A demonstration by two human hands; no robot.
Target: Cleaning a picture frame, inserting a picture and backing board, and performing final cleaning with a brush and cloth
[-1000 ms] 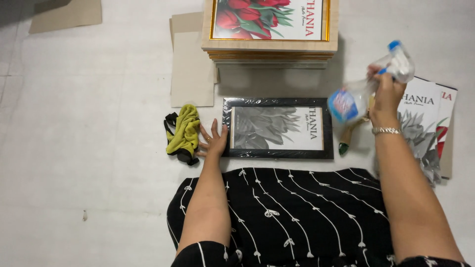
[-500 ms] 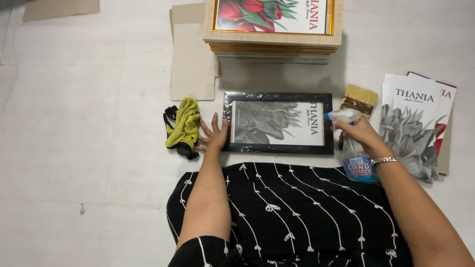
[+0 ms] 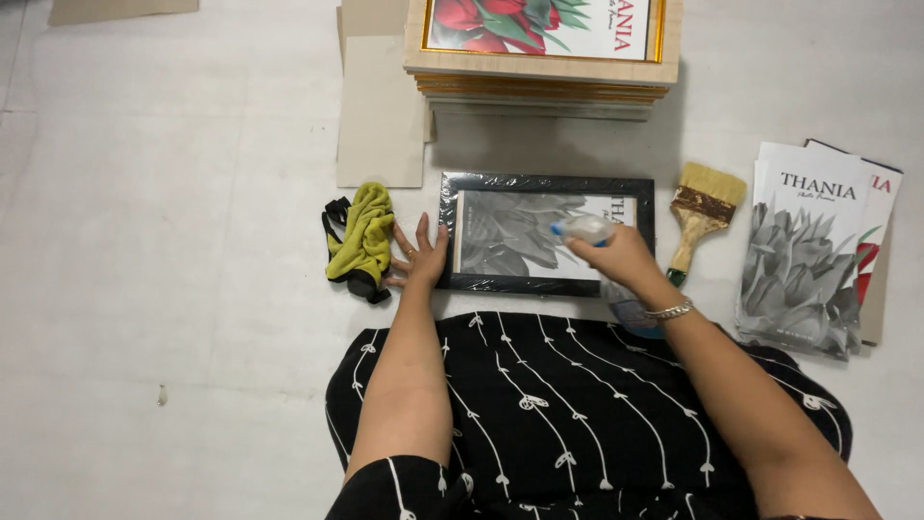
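Aiming spray bottle [image 3: 587, 231] leftward over black picture frame [image 3: 546, 234], right hand [image 3: 626, 258] grip closed

Bright, even overhead light on pale floor [image 3: 144, 289]. Soft shadow below stack of frames [image 3: 544, 82]. Glare on plastic-wrapped black frame [image 3: 544, 236]. Spray bottle [image 3: 587, 229] slightly motion-blurred.

cloth [image 3: 362, 239] left of frame [image 3: 547, 234], brush [image 3: 703, 214] right

- The black frame [image 3: 546, 234] wore glossy, crinkled plastic wrap.
- The yellow cloth [image 3: 362, 234] looked soft and matt.
- The brush [image 3: 704, 213] had a wooden handle.
- The floor [image 3: 173, 241] was smooth and pale.
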